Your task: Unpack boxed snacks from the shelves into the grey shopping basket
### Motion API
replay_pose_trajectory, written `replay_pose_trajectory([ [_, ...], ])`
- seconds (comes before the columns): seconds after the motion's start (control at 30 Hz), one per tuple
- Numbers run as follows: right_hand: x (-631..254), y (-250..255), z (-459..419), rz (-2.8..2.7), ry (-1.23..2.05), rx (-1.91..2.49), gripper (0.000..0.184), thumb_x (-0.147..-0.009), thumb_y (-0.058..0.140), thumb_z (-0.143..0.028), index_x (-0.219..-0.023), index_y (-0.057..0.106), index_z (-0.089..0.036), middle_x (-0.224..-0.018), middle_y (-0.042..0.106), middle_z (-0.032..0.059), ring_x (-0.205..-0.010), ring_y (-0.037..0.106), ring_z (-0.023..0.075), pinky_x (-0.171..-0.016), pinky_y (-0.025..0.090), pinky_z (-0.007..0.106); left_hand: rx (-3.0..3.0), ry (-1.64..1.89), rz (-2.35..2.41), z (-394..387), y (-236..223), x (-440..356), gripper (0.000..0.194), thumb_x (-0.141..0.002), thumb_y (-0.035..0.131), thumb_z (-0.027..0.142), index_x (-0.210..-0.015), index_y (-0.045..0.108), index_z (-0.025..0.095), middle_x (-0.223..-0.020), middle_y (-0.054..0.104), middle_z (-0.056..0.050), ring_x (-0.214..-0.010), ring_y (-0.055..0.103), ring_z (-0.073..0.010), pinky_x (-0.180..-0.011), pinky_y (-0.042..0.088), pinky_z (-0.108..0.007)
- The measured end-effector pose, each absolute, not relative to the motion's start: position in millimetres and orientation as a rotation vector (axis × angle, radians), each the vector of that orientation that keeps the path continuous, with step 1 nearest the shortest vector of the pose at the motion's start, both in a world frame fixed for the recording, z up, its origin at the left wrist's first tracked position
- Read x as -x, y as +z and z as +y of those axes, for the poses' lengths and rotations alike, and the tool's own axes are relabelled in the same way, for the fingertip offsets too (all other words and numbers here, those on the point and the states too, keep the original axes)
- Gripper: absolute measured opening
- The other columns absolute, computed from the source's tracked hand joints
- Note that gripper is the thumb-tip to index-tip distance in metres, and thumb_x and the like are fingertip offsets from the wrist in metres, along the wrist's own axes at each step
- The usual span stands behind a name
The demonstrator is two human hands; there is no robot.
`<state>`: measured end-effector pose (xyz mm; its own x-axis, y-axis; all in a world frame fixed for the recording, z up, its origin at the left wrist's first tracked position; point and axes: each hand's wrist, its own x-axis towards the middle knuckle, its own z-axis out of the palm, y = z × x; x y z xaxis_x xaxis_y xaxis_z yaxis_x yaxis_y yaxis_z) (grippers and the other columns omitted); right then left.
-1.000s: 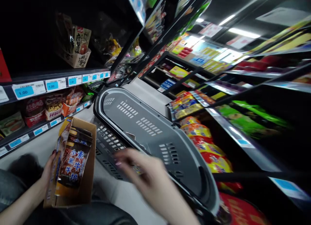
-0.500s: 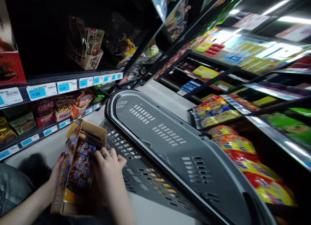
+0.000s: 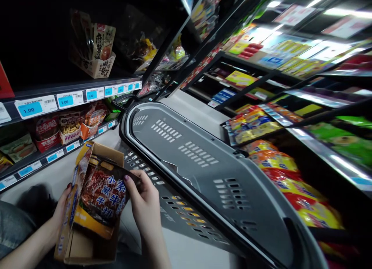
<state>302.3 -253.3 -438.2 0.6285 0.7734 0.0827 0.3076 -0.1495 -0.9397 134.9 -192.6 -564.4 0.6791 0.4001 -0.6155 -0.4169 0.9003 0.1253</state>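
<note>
My left hand (image 3: 60, 207) grips the left side of an open cardboard display box (image 3: 94, 247) with its fingers wrapped behind the wall. Inside, tilted towards me, is a dark snack packet (image 3: 99, 195) with a meat picture, blue-and-white lettering and a yellow-orange band. My right hand (image 3: 147, 201) pinches the packet's upper right corner between thumb and fingers, at the box's right wall. Another packet edge may show behind it, but I cannot tell. Just right of the box stands a grey plastic shopping basket (image 3: 200, 160) with slotted walls.
On the left, a shelf with price tags (image 3: 66, 100) carries a small carton of pouches (image 3: 99, 65). Below it, a lower shelf holds several snack cartons (image 3: 69, 131). Across the aisle, another rack shows bright bagged goods (image 3: 279, 172). My knee (image 3: 13, 228) is at lower left.
My right hand has moved slightly right and pulled the packet's corner with it, so the packet now leans and shows more of its front. The whole view has shifted a little.
</note>
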Motion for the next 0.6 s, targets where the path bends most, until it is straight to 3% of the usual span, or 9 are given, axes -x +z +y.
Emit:
replay_pose_trajectory([
  [0.17,-309.0,-445.2,-252.2,-0.746,0.624,1.565,0.025,-0.077,0.062,-0.042,-0.078,0.058,-0.017,-0.064,0.052,-0.0022,-0.059,0.043,0.011,-0.054,0.035,0.023,0.024,0.442,0.768,-191.5,-560.3,-135.8,0.047,-0.086,0.049,0.033,-0.125,0.055,0.007,-0.087,0.075,-0.011,-0.096,0.067,-0.0306,-0.099,0.043,-0.046],
  [0.27,-310.9,-444.3,-251.9,-0.525,0.642,1.212,0.026,-0.072,0.069,-0.042,-0.08,0.055,-0.022,-0.068,0.053,-0.0037,-0.059,0.045,0.0102,-0.056,0.037,0.023,0.021,0.503,0.807,-193.2,-559.8,-134.1,0.05,-0.085,0.052,0.031,-0.131,0.05,0.012,-0.089,0.076,-0.007,-0.096,0.068,-0.0263,-0.098,0.045,-0.039],
  [0.37,-309.6,-437.0,-253.5,-0.323,0.819,0.829,0.027,-0.07,0.072,-0.039,-0.078,0.052,-0.024,-0.061,0.045,-0.0078,-0.046,0.036,0.0054,-0.047,0.031,0.02,0.05,0.415,0.776,-193.8,-566.0,-131.3,0.062,-0.081,0.056,0.041,-0.134,0.046,0.01,-0.094,0.075,-0.009,-0.1,0.066,-0.0293,-0.097,0.046,-0.042],
  [0.43,-306.8,-432.2,-257.0,-0.264,0.936,0.665,0.036,-0.066,0.073,-0.048,-0.081,0.052,-0.023,-0.058,0.036,-0.0097,-0.039,0.021,0.0027,-0.039,0.023,0.019,0.081,0.391,0.828,-189.0,-576.3,-130.8,0.064,-0.081,0.056,0.042,-0.135,0.044,0.01,-0.095,0.074,-0.011,-0.102,0.064,-0.0312,-0.097,0.045,-0.045],
  [0.5,-303.7,-431.0,-261.4,-0.242,1.04,0.486,0.053,-0.058,0.071,-0.059,-0.088,0.052,-0.02,-0.058,0.033,-0.0108,-0.037,0.012,0.0006,-0.035,0.018,0.02,0.096,0.461,0.969,-180.6,-587.7,-132.7,0.057,-0.084,0.052,0.032,-0.137,0.041,0.013,-0.093,0.075,-0.008,-0.101,0.065,-0.0292,-0.097,0.046,-0.043],
  [0.6,-301.3,-437.9,-265.4,-0.214,1.192,0.139,0.066,-0.054,0.069,-0.063,-0.095,0.047,-0.016,-0.058,0.035,-0.0117,-0.035,0.017,-0.0022,-0.034,0.02,0.015,0.111,0.454,1.084,-174.2,-591.0,-134.7,0.053,-0.087,0.044,0.021,-0.14,0.037,0.017,-0.088,0.076,-0.003,-0.096,0.067,-0.0259,-0.094,0.048,-0.04],
])
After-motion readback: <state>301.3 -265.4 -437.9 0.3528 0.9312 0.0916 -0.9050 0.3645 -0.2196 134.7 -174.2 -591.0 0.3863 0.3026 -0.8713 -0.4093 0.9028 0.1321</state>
